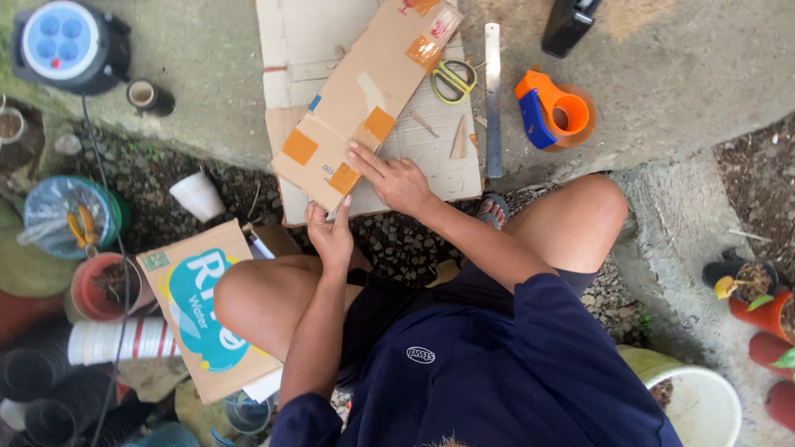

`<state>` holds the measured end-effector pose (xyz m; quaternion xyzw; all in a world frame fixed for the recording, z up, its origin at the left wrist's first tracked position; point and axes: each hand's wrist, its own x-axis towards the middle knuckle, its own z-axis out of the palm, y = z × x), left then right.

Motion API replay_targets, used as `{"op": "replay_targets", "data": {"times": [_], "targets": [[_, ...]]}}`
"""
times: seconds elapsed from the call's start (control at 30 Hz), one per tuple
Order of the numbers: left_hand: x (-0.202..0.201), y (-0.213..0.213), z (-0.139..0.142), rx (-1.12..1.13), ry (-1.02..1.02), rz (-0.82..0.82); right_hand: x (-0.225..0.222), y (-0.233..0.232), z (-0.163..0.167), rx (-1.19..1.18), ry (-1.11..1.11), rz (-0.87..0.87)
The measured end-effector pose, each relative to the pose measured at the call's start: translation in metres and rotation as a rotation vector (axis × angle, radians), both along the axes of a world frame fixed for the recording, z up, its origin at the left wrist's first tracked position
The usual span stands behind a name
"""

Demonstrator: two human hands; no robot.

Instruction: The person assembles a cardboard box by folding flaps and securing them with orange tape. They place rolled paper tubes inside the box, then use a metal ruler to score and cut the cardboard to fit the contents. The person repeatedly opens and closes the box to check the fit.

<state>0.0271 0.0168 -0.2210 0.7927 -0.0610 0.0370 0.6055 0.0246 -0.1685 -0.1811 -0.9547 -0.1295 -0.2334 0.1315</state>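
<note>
Cardboard, brown and patched with orange tape, is what you are working on: a long folded panel (364,108) lying slantwise over flat cardboard sheets (431,157) on the concrete ledge. Your left hand (331,236) pinches its near corner; your right hand (399,182) presses flat on it, fingers spread. You seem to be smoothing a taped seam; next likely calls for the tape dispenser (551,112), beyond the ruler (493,99) and scissors (452,79).
</note>
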Motion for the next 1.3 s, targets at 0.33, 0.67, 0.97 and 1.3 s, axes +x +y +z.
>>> {"op": "replay_targets", "data": {"times": [0.33,0.67,0.97,1.3], "targets": [[0.003,-0.001,0.004,-0.013,0.025,0.025,0.009,-0.016,0.018,-0.003,0.030,-0.061],[-0.002,0.000,0.007,-0.017,-0.009,0.048,0.000,-0.016,0.015,0.054,0.119,-0.044],[0.023,-0.026,0.087,0.156,-0.373,-0.061,0.012,-0.024,0.065,0.051,0.080,-0.091],[0.044,-0.142,0.193,0.387,-0.612,-0.054,0.041,-0.046,0.113,0.312,-0.449,-0.291]]}}
